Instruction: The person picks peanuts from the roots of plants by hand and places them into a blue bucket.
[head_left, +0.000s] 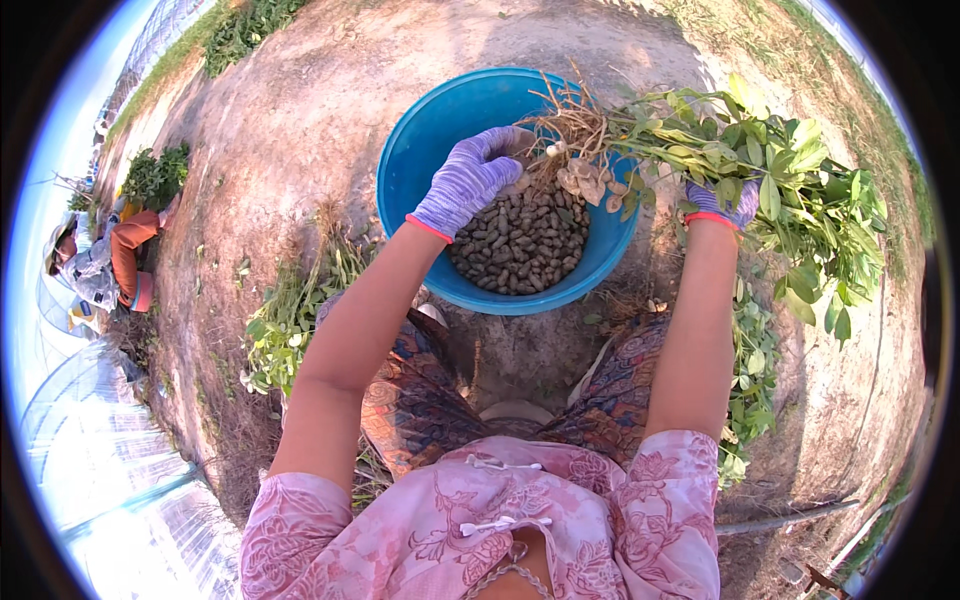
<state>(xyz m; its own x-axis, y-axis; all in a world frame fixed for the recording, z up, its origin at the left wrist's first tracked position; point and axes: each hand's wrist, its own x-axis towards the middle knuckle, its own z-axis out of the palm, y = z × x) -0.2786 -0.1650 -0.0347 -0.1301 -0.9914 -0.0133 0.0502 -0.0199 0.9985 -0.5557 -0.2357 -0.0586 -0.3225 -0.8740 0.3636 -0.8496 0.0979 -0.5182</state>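
In a purple knit glove with a red cuff, my right hand (721, 202) grips the leafy stems of an uprooted peanut plant (690, 142). Its tangled roots (574, 127) and a cluster of pale pods (589, 180) hang over a blue plastic tub (405, 165). My left hand (476, 172), gloved alike, is at the roots beside the pods with its thumb and fingers bent inward. What lies between those fingertips is too hidden to tell. Below, a heap of soil-dark peanuts (517, 244) covers the tub's bottom.
Pulled plants (281, 337) lie left of my legs, and more greenery (752, 375) lies to the right. Another person (97, 259) sits low at the far left near a leafy bunch (155, 176). Plastic sheeting (112, 465) is at lower left; a pole (787, 517) lies at lower right.
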